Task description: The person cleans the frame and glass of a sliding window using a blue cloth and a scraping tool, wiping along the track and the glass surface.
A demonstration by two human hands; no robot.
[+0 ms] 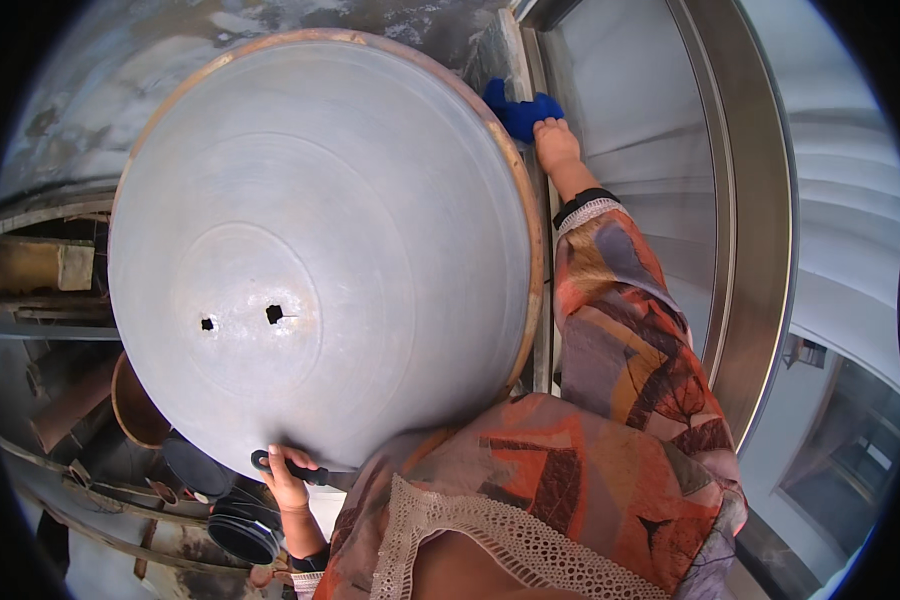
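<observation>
A large round grey basin (360, 225) with a worn brown rim fills the middle of the view. Two small ragged holes, a larger (274, 314) and a smaller one, pierce it toward its lower left. At its lower edge, my left hand (289, 476) grips the black handle of a hand tool (306, 472); part of the tool is hidden by the printed sleeve and garment, so its kind cannot be told. My right hand (557, 144) is stretched out past the basin's upper right rim, holding a bunched blue cloth (523, 114) against the window frame.
A metal-framed window (645, 112) runs along the right. Behind the basin is a stained wall (67, 127). At lower left, below the basin, are a brown bowl (139, 405), a round black container (246, 531), pipe-like pieces (75, 405) and wooden strips (157, 514).
</observation>
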